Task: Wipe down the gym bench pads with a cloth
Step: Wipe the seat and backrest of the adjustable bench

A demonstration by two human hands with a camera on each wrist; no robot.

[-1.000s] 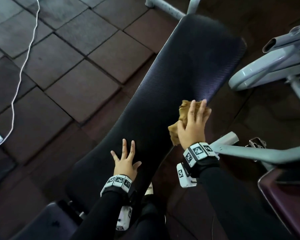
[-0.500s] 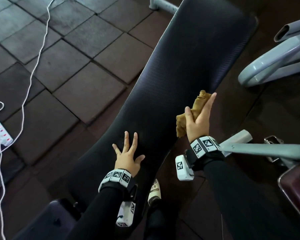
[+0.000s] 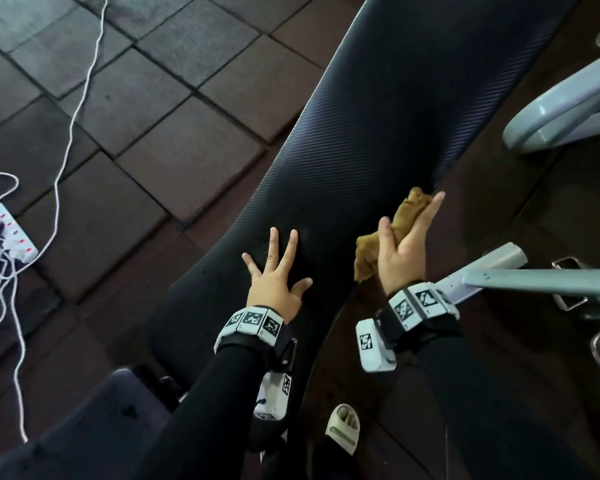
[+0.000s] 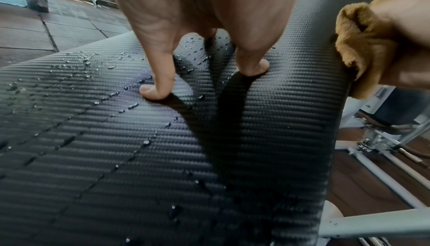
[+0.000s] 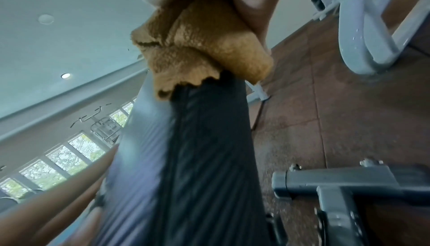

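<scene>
The long black ribbed bench pad [image 3: 378,116] runs from the bottom centre to the top right. My left hand [image 3: 274,271] lies flat on its near part with the fingers spread, and the fingertips [image 4: 158,84] press the wet surface [image 4: 163,158]. My right hand [image 3: 406,244] is at the pad's right edge. It holds a tan cloth [image 3: 409,209] between thumb and straight fingers against the pad's side. The right wrist view shows the bunched cloth [image 5: 197,51] on the pad's side wall [image 5: 197,158]. The cloth [image 4: 363,47] also shows at the right in the left wrist view.
Water droplets [image 4: 76,62] dot the pad's left part. A second dark pad [image 3: 84,427] sits at the lower left. Grey machine frames [image 3: 551,98] and a grey tube [image 3: 534,282] crowd the right side. A power strip [image 3: 13,233] and white cables [image 3: 80,81] lie on the floor tiles at the left.
My right hand has turned from lying on top of the pad's edge to clasping the cloth over its side, sliding a little nearer. The left hand has stayed planted.
</scene>
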